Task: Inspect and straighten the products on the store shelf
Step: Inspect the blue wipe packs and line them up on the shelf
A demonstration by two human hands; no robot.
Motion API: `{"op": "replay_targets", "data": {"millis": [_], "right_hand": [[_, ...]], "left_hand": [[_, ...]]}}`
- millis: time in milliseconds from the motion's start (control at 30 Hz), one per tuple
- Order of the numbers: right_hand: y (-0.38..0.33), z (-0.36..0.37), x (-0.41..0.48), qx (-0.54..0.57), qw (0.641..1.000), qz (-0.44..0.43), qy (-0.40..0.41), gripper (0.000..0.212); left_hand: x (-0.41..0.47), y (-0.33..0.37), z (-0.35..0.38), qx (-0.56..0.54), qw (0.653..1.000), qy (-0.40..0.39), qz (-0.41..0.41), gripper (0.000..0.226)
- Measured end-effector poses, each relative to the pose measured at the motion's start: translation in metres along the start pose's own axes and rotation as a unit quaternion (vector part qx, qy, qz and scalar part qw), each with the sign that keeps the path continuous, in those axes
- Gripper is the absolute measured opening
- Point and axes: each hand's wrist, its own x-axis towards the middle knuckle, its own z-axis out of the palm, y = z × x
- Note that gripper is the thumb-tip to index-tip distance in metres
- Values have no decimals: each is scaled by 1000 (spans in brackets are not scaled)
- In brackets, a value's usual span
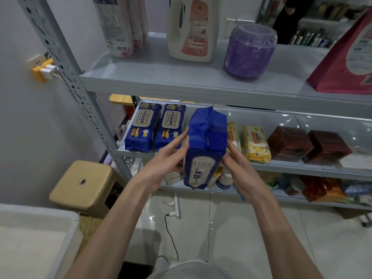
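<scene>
Presently in our hands: a blue wipes pack (205,146), held up on end in front of the middle shelf (281,165) — label towards us and upside down, "99.9%" printed near its lower end; it rests on no shelf.
Our left hand (165,158): laid against the pack's left side; fingers straight and a little spread, pressing flat rather than curling.
Our right hand (239,168): against the pack's right side; the fingers run up along that edge and their tips are hidden behind the pack, so we cannot tell whether they curl round it.
Middle shelf, left end: a first shelved blue pack (142,127) and a second shelved blue pack (171,127) lie side by side, labels up, close together.
Middle shelf, right of the held pack: a narrow yellow pack (233,135), partly hidden by the held one; a wider yellow pack (256,146) near it; then two dark red boxes (289,143) just beside each other.
Upper shelf (181,81): a white detergent jug (193,29) upright at the back; a purple jar (249,51) to its right — nearer the front edge; a pink bag (346,63) at the far right.
Floor: a tan stool (82,184) left of the shelf post; a white power strip (176,204) on the tiles below our hands.
</scene>
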Motion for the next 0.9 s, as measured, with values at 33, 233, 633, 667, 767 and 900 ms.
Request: {"op": "replay_targets", "data": {"millis": [33, 233, 633, 667, 767, 900], "right_hand": [[-3, 3, 0, -8, 1000, -15, 12, 68], [-11, 21, -1, 6, 994, -58, 87, 62], [-2, 26, -5, -1, 996, 43, 76, 77], [1, 22, -6, -7, 998, 42, 51, 82], [8, 18, -12, 29, 998, 48, -4, 84], [13, 23, -12, 83, 992, 79, 60, 80]], "left_hand": [[0, -1, -1, 0, 1000, 4, 1, 49], [-5, -2, 2, 1, 1000, -5, -28, 50], [-5, -26, 12, -25, 998, 41, 32, 82], [-5, -26, 13, -43, 998, 49, 21, 76], [-4, -20, 19, -63, 996, 65, -12, 61], [-4, -16, 23, -54, 995, 70, -41, 64]]}}
